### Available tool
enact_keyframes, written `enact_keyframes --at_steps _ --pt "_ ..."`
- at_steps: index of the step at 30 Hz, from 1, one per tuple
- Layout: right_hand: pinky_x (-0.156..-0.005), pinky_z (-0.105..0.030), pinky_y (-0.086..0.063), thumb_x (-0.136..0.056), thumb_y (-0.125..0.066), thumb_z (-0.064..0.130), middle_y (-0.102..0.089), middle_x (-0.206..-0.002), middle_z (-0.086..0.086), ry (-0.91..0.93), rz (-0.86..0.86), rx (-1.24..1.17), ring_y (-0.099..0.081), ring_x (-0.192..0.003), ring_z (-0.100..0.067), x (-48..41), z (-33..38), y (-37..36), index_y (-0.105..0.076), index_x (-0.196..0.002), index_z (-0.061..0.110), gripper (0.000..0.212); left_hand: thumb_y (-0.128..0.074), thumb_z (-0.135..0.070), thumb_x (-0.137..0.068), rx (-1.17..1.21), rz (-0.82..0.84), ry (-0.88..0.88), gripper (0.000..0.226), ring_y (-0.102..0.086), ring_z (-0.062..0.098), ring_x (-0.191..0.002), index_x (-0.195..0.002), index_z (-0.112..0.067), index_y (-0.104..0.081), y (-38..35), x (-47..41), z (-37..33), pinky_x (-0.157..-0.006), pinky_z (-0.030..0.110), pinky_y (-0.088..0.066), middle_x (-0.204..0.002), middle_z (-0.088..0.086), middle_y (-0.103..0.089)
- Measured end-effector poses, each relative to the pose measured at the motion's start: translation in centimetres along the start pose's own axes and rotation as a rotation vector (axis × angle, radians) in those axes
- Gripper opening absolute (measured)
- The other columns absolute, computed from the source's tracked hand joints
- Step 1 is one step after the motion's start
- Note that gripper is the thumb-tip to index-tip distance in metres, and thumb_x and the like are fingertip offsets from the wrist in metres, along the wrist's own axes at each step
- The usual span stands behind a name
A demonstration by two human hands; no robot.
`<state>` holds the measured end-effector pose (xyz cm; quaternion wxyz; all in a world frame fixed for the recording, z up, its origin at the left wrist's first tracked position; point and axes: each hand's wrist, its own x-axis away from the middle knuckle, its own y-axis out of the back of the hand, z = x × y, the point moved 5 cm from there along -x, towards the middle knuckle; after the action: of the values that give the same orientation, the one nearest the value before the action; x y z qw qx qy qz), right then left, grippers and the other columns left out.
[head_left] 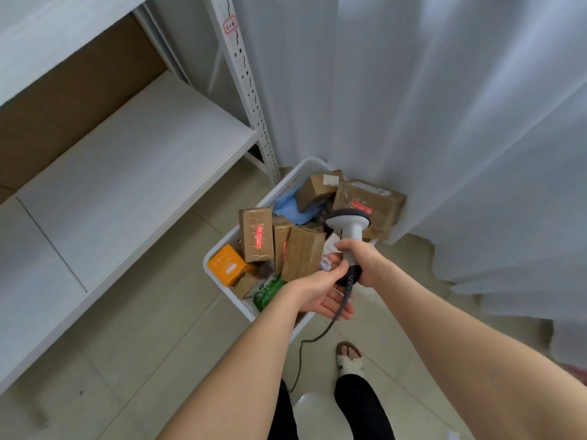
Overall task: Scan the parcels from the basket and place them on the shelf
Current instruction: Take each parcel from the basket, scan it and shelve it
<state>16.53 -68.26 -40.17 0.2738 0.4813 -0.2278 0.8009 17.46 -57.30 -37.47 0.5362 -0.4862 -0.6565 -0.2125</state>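
A white basket (219,274) on the floor holds several parcels: brown cardboard boxes (255,235), an orange box (227,265), a blue bag (290,206) and a green packet (270,290). My right hand (365,262) is shut on the handle of a grey and white barcode scanner (349,225), held over the basket with its head pointing away from me. My left hand (320,292) is just below it, palm up with fingers apart, its fingertips touching the scanner's handle base and cable (336,315). The white shelf (127,166) stands at the left.
A perforated white shelf post (251,90) with a pink label stands beside the basket. A white curtain (444,122) hangs behind and to the right, touching the basket's far parcels. My legs and a sandalled foot (349,357) are on the tiled floor below.
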Motion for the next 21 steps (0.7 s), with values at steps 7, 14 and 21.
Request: enact_keyframes --at_steps 7,14,21 --pt "-0.052 -0.030 -0.039 -0.087 -0.061 0.014 -0.055 -0.060 -0.010 0.152 -0.165 -0.128 -0.044 -0.045 -0.017 -1.1 2.6 4.0 -0.059 -0.080 0.002 0.013 -0.026 -0.050 -0.101 -0.145 -0.325 -0.100 0.058 -0.063 0.025 -0.099 -0.129 -0.005 -0.049 1.0 -4.1 -4.1 -0.085 0.035 -0.049 -0.117 0.016 -0.064" --pt "-0.062 -0.031 -0.053 -0.084 -0.071 0.031 -0.055 -0.064 -0.005 0.233 -0.266 -0.315 -0.052 -0.051 -0.015 -4.5 5.1 7.6 -0.060 -0.095 0.008 0.028 -0.044 -0.035 -0.100 -0.259 -0.544 -0.217 0.029 -0.057 0.025 -0.090 -0.075 -0.019 -0.047 3.9 -9.2 -9.3 -0.084 0.037 -0.050 -0.098 0.012 -0.058" --pt "-0.064 -0.033 -0.058 -0.087 -0.065 0.015 -0.058 -0.087 -0.008 0.265 -0.337 -0.220 -0.062 -0.071 -0.025 -9.9 7.7 11.5 -0.053 -0.091 0.012 0.013 -0.048 -0.053 -0.092 -0.256 -0.643 -0.250 0.069 -0.046 0.031 -0.127 -0.141 -0.006 -0.036 6.0 -15.6 -12.8 -0.105 0.042 -0.039 -0.141 0.012 -0.045"
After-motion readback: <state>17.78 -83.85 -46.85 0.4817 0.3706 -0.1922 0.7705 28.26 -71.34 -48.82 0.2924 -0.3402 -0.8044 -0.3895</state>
